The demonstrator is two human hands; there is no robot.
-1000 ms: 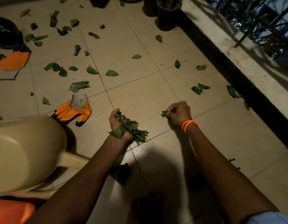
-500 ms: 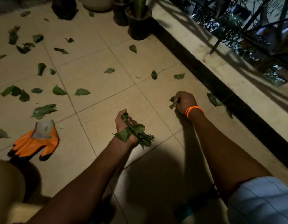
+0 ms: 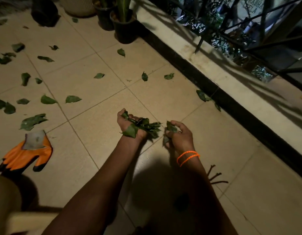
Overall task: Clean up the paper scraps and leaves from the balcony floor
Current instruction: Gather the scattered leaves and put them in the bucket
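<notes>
- Centrally, over the beige tiled balcony floor (image 3: 96,138), the left hand (image 3: 128,124) clenches a thick bunch of green leaves (image 3: 145,127).
- Just right of that bunch, the right hand (image 3: 180,136), with thin orange wrist bands (image 3: 187,156), curls its fingers around a few green leaves (image 3: 171,128).
- Left of and beyond the bunch, loose green leaves (image 3: 72,99) lie scattered on the tiles.
- Far left of the bunch lies an orange and grey work glove (image 3: 28,154).
- Beyond it stands a dark plant pot (image 3: 124,29) beside the pale ledge (image 3: 231,78).

An orange glove (image 3: 26,154) lies on the tiles; dark plant pots (image 3: 125,30) stand by the ledge (image 3: 231,82).
</notes>
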